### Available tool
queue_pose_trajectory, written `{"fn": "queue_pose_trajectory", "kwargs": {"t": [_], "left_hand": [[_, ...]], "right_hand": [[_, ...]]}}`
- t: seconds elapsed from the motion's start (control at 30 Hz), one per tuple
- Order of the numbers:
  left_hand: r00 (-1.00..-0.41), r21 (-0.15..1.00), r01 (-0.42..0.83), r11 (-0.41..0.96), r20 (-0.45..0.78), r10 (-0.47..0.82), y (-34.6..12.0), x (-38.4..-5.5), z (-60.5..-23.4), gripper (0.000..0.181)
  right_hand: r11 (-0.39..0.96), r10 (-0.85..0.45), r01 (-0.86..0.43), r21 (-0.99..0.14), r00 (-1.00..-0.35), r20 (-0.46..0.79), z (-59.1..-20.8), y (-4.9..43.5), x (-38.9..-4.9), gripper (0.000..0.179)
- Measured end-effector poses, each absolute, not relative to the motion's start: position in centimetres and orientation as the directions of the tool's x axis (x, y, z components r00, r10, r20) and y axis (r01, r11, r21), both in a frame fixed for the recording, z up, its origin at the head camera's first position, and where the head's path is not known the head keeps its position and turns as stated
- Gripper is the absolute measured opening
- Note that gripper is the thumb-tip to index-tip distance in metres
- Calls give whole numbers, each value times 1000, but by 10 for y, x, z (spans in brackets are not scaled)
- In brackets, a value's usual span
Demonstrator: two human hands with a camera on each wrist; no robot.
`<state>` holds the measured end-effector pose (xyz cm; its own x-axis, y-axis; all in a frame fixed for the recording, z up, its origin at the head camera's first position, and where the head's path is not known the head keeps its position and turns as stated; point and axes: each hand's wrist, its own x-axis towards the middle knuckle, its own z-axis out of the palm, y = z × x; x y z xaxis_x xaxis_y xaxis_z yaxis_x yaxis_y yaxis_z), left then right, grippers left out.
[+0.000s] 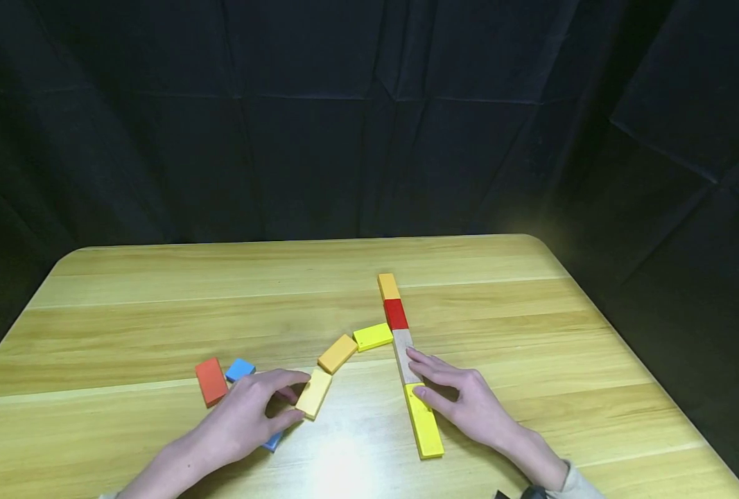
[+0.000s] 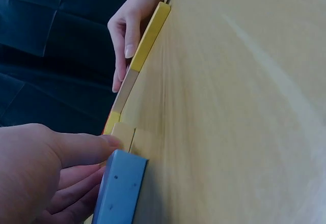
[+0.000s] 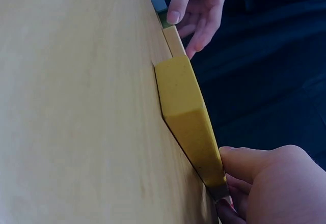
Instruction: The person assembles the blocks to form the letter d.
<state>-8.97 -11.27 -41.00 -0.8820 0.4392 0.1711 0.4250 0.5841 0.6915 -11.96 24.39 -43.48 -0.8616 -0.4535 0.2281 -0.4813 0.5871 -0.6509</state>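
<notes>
Wooden table [image 1: 157, 298] carries a straight line of flat blocks running from mid-table toward its near edge, and a curved row bending off to the left toward the near-left corner. Right hand [image 1: 469, 405] rests with straight fingers against the bright yellow block [image 1: 423, 430] and the grey block [image 1: 405, 357] above it, so steady, even sideways pressure should keep that line true. Left hand [image 1: 247, 416] pinches the pale yellow block [image 1: 314, 393], which probably wants sliding flat until its end meets the orange block [image 1: 337, 353], without nudging the blue block [image 1: 274, 439] beneath the palm.
</notes>
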Motion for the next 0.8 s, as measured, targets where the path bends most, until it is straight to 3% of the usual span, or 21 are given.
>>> {"fn": "queue_pose_trajectory", "kwargs": {"t": [0.8], "left_hand": [[-914, 695, 405, 594, 286, 287, -95, -83, -421, 34]], "right_hand": [[574, -456, -482, -662, -860, 231, -435, 244, -120, 42]]}}
